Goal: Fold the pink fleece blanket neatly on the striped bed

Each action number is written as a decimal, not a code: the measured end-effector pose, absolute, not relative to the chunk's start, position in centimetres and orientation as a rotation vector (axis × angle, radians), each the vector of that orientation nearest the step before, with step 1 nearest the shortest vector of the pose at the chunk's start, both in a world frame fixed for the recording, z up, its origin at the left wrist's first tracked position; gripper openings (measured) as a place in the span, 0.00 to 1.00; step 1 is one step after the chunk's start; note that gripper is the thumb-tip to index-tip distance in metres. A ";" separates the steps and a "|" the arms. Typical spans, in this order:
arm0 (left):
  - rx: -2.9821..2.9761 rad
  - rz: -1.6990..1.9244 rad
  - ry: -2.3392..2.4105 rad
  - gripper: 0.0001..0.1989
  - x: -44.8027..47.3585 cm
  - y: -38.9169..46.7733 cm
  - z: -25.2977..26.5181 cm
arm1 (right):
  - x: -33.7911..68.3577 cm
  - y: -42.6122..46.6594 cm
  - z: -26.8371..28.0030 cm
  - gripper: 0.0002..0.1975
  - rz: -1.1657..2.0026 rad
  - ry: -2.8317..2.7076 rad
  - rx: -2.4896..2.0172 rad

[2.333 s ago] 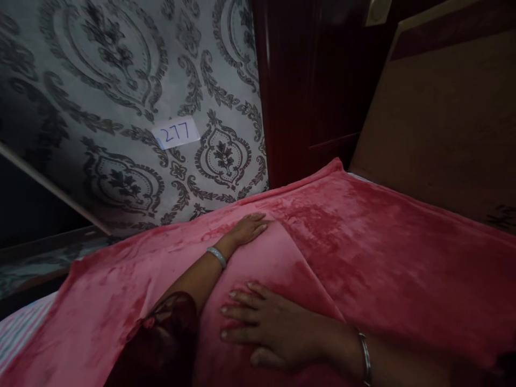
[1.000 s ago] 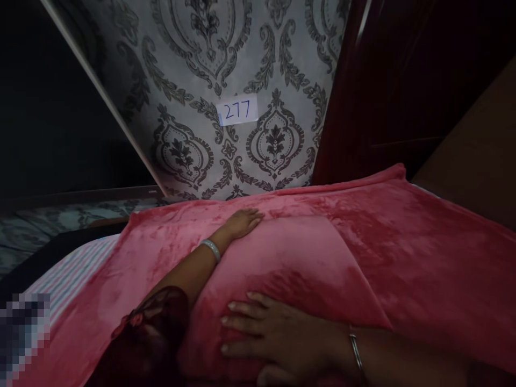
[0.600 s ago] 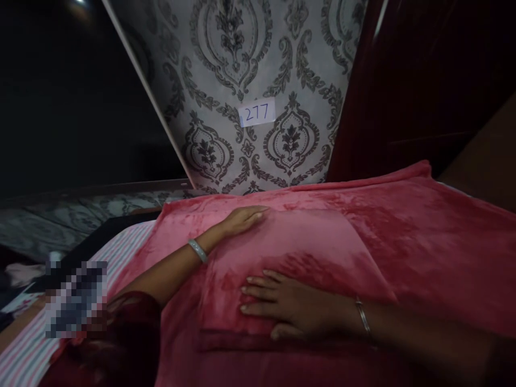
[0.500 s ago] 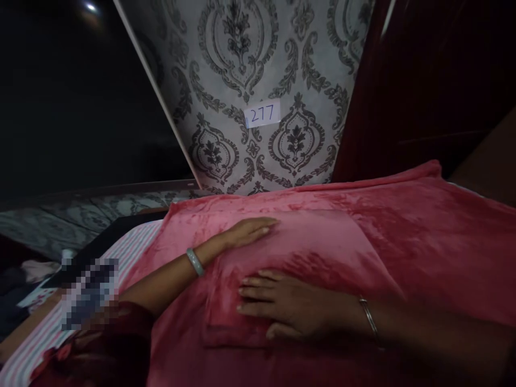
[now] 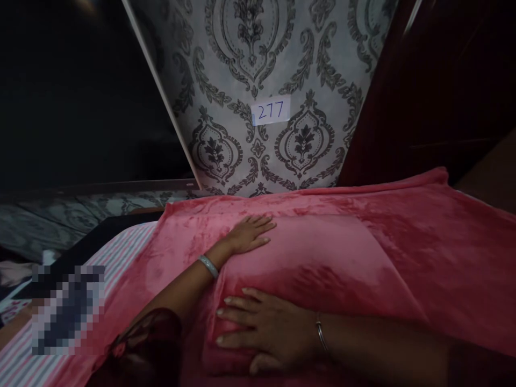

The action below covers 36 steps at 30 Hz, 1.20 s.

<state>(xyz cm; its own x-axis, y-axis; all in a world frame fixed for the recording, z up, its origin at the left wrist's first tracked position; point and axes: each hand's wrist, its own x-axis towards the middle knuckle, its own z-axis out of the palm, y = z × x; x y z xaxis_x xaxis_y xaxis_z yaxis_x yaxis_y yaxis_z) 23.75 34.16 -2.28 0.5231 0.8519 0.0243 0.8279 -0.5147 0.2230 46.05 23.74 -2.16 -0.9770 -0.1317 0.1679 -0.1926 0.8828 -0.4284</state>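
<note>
A pink plush blanket (image 5: 403,231) is spread out before me, with a folded part of the same plush cloth (image 5: 330,242) raised in its middle. My left hand (image 5: 250,234) lies flat on the far left corner of the folded part, fingers spread. Nearer to me, my right hand (image 5: 270,330) rests palm down on its front left area, fingers apart. Neither hand grips the cloth. A pale bangle (image 5: 208,265) circles my left wrist and a thin metal one (image 5: 321,333) my right.
Striped bedding (image 5: 116,258) shows at the left under the blanket's edge. Behind stands a patterned wall (image 5: 226,107) with a paper label (image 5: 271,110) reading 277. A large dark screen (image 5: 80,107) is at the upper left, a dark red panel (image 5: 423,107) at the right.
My right hand has slid left and toward me over the folded cloth. The fingers of my left hand have spread wider. The view has shifted slightly.
</note>
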 end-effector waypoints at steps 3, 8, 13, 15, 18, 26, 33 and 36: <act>2.491 0.206 1.545 0.30 21.9 36.5 -3.1 | 46.0 23.8 -2.1 0.29 0.652 -2.915 0.231; 2.452 0.116 1.752 0.29 20.1 38.1 -3.0 | 45.7 23.8 -2.7 0.28 0.422 -2.891 0.242; 2.458 0.019 1.934 0.29 20.4 36.9 0.0 | 45.1 23.9 -3.0 0.27 0.180 -2.848 0.275; 2.516 0.019 1.947 0.29 21.5 35.4 1.5 | 45.5 23.8 -2.5 0.23 0.149 -2.809 0.284; 2.678 0.017 1.819 0.28 25.0 31.6 2.8 | 48.0 23.7 -0.7 0.18 0.312 -2.612 0.275; 3.017 0.101 0.749 0.20 38.1 21.9 2.0 | 59.9 30.3 2.3 0.17 0.602 -2.140 -0.409; 3.109 0.122 0.428 0.24 43.1 24.0 0.2 | 59.9 36.4 -1.8 0.26 0.498 -2.693 -0.557; 3.054 0.206 0.469 0.25 43.5 24.4 -1.2 | 59.3 38.4 -2.5 0.30 0.440 -2.808 -0.660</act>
